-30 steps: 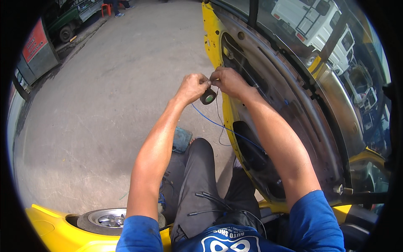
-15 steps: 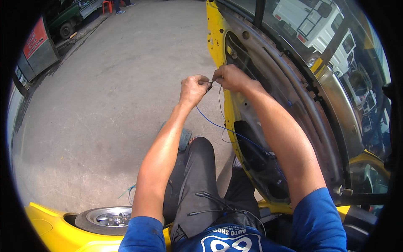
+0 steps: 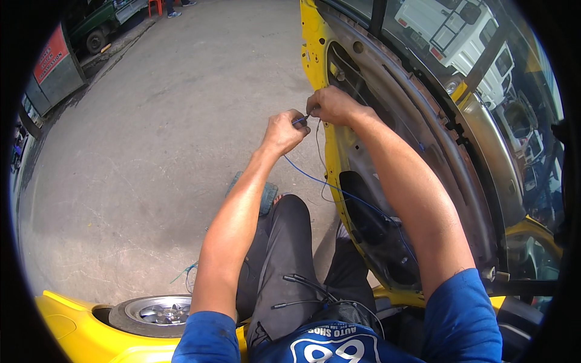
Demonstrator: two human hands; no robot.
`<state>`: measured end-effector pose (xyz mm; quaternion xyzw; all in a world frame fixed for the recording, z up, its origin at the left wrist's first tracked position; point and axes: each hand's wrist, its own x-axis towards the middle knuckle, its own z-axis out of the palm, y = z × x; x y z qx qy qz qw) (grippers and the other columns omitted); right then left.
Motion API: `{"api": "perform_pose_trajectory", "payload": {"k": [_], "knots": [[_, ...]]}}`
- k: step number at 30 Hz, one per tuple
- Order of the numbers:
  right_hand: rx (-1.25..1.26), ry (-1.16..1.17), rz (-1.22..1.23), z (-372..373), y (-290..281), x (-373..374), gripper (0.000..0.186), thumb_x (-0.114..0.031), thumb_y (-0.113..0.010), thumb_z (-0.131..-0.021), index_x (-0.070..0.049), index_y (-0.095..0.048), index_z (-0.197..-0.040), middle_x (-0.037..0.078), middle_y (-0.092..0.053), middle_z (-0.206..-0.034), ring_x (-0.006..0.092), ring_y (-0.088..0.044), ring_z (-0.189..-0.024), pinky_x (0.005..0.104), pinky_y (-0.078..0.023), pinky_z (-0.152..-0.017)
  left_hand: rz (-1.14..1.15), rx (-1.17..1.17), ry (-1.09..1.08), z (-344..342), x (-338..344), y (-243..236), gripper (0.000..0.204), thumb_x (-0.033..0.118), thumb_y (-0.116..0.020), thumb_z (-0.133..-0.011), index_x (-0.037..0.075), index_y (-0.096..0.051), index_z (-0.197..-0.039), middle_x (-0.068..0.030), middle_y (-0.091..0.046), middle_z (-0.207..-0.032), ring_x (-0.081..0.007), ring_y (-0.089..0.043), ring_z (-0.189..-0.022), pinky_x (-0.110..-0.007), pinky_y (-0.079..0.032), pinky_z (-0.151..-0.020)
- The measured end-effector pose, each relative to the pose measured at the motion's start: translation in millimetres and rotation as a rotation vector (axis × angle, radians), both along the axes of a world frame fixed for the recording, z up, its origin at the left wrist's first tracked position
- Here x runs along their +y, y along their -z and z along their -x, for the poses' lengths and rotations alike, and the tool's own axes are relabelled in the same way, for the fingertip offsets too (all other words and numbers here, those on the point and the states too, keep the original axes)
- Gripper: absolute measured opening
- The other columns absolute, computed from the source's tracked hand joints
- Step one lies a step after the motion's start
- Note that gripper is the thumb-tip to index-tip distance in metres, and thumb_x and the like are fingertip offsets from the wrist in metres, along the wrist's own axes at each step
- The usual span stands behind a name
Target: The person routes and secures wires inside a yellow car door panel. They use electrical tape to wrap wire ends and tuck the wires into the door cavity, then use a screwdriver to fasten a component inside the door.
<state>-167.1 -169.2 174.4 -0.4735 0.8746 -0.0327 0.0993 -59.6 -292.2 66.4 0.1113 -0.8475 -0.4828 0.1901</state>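
Both of my hands meet in front of me beside the edge of a yellow car door (image 3: 313,51) whose inner trim is off. My left hand (image 3: 284,130) pinches the end of a blue wire (image 3: 315,178), which runs down from it and across into the door. Close by, my right hand (image 3: 336,107) is closed with the fingertips together on a thin dark wire (image 3: 319,142) that hangs down along the door edge. A small dark tip shows between the two hands. My fingers hide just how the wire ends meet.
Black cables (image 3: 296,278) lie across my lap. A wheel (image 3: 162,313) lies in yellow bodywork (image 3: 75,330) at lower left. A green flat object (image 3: 268,196) is on the ground by my foot. Beyond the door glass stands a white truck (image 3: 445,30); a red sign (image 3: 51,55) is far left.
My left hand has turned slightly, so the blue wire now shows between its fingers. My right hand has shifted a little up. The view has moved slightly.
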Motion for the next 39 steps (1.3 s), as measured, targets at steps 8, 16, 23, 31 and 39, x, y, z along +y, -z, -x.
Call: {"api": "perform_pose_trajectory", "payload": {"k": [8,16,23,31,39], "knots": [[-0.030,0.061,-0.056,-3,-7,-4,0.023,-0.010,-0.069,-0.090,-0.007,-0.077,-0.111,0.017,-0.076,-0.101,0.0304,-0.074,-0.096,0.0411,-0.056,-0.086,0.197,-0.118,-0.044,4,11,-3,0.058,0.030,-0.088,-0.074,-0.002,-0.065,-0.116,-0.0181,-0.075,-0.089,-0.0333,-0.075,-0.087,-0.043,-0.058,-0.081],[-0.019,0.049,-0.046,-3,-10,2,0.022,-0.011,-0.069,-0.090,-0.007,-0.077,-0.111,0.017,-0.077,-0.102,0.0299,-0.074,-0.096,0.0405,-0.056,-0.088,0.300,-0.082,0.037,13,0,7,0.033,0.015,-0.078,-0.081,0.001,-0.064,-0.108,-0.0236,-0.073,-0.101,-0.0442,-0.070,-0.098,-0.052,-0.057,-0.084],[-0.005,0.028,-0.047,-2,-10,-2,0.023,-0.011,-0.068,-0.091,-0.008,-0.077,-0.112,0.015,-0.077,-0.103,0.0296,-0.074,-0.096,0.0402,-0.057,-0.089,0.366,0.016,-0.029,10,-10,6,0.040,-0.001,-0.063,-0.083,0.001,-0.065,-0.122,-0.0248,-0.065,-0.124,-0.0444,-0.064,-0.114,-0.050,-0.054,-0.095],[0.002,0.048,-0.067,-5,-13,-2,0.023,-0.011,-0.068,-0.092,-0.009,-0.077,-0.113,0.016,-0.077,-0.104,0.0287,-0.074,-0.096,0.0400,-0.057,-0.088,0.294,-0.009,0.044,5,-5,-4,0.045,0.005,-0.067,-0.078,-0.005,-0.064,-0.123,-0.0263,-0.066,-0.122,-0.0435,-0.063,-0.116,-0.047,-0.051,-0.103],[-0.005,0.094,-0.074,-6,-10,-2,0.023,-0.011,-0.067,-0.093,-0.009,-0.077,-0.113,0.015,-0.077,-0.106,0.0280,-0.074,-0.097,0.0400,-0.057,-0.088,0.164,-0.146,0.133,8,-6,-10,0.041,0.016,-0.074,-0.081,-0.005,-0.068,-0.116,-0.0245,-0.070,-0.114,-0.0372,-0.067,-0.111,-0.045,-0.053,-0.096]]}}
